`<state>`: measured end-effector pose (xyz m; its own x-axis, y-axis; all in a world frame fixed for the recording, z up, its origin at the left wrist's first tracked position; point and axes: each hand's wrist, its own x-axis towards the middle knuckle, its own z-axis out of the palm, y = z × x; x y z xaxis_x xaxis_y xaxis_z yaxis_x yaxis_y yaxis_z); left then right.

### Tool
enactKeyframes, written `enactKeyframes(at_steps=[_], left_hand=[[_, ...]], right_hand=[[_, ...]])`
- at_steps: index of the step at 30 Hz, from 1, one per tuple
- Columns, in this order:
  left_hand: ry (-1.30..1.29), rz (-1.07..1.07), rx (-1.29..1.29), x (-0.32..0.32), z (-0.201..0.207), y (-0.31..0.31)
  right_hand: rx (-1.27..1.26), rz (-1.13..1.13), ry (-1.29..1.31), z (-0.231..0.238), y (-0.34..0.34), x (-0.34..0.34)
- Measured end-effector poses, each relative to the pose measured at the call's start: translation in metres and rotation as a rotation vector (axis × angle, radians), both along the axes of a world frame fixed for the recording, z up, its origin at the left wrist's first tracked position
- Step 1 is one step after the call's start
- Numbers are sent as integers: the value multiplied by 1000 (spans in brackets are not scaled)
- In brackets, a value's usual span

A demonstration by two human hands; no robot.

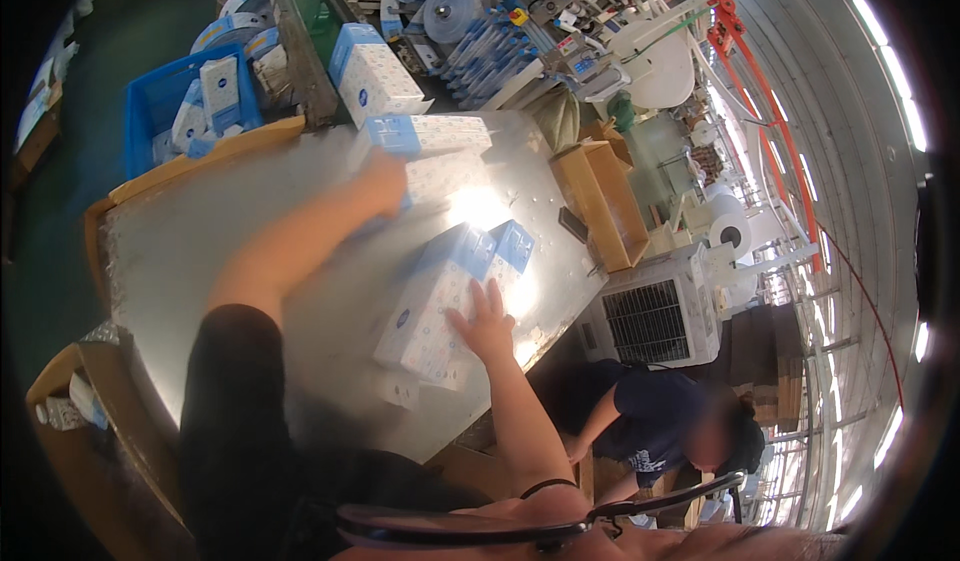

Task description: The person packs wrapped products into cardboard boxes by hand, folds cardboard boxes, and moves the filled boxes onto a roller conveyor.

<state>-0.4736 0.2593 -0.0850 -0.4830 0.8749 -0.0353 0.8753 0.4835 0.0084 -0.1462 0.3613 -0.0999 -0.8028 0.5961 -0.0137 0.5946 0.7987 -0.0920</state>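
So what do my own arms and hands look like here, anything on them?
Your left hand and right hand both look ungloved. A loose black fabric sleeve covers the left arm down to about the elbow. No sleeve shows on the right forearm, but a thin dark curved band crosses it near the elbow.

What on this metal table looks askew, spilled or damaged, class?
No spill or damage stands out. The packs under the right hand lie slanted, out of line with the packs at the left hand.
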Motion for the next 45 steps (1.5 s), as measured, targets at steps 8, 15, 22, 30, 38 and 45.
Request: enactKeyframes(at_steps=[8,15,22,30,38,45], left_hand=[[126,-330,-230,0,22,-201],[131,-852,348,108,46,-253],[-1540,319,182,206,-80,-287],[-1753,491,78,228,-54,-293],[-1514,-129,579,305,36,-251],[-1784,-400,540,496,171,-192]], right_hand=[[-56,73,-4,24,-86,65],[-121,398,-40,37,-191,163],[-1422,-407,398,-27,-157,196],[-2075,-373,81,-19,-149,187],[-1421,-1,590,69,-113,280],[-793,64,568,225,-99,477]])
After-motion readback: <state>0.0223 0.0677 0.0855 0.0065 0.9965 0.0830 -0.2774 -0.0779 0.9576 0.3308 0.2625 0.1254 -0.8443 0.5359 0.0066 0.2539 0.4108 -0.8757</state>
